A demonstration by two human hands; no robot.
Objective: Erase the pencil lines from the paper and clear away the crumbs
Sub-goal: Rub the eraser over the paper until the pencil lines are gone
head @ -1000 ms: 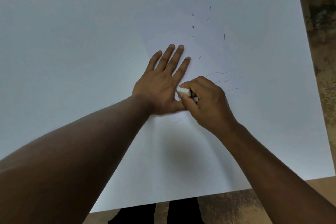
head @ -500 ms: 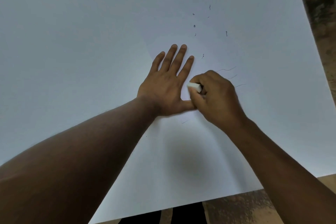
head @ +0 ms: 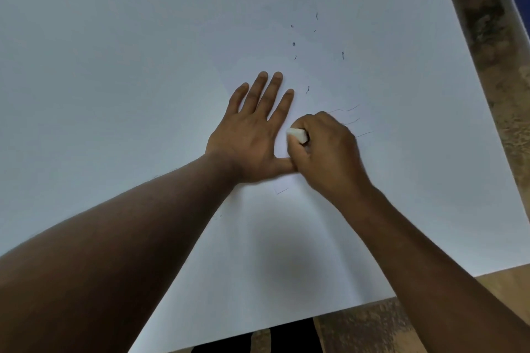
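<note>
Two bare hands over one big white sheet of paper [head: 143, 94], seen from above. Left hand [head: 252, 135] pressed flat on the sheet, palm down, fingers spread wide and pointing away, thumb stretched out to the right. Right hand [head: 327, 152] curled tight around a small white eraser [head: 296, 135], pinched between thumb and fingers, with only its left end poking out. Eraser tip down at the paper in the gap between the left index finger and left thumb; actual contact with the sheet hard to tell. Right knuckles touching the tip of the left thumb.

Three faint wavy pencil lines [head: 348, 109] just to the right of the right hand, partly hidden under it. Another short pencil stroke [head: 282, 190] just below the left thumb. Several small dark crumbs [head: 294, 44] scattered on the sheet beyond the fingertips, well apart from each other, one more speck far up near the top edge.

Paper lying on a mottled brown table [head: 487, 51], bare along the right side and the near right corner. Soft shadow on the sheet between the two forearms.
</note>
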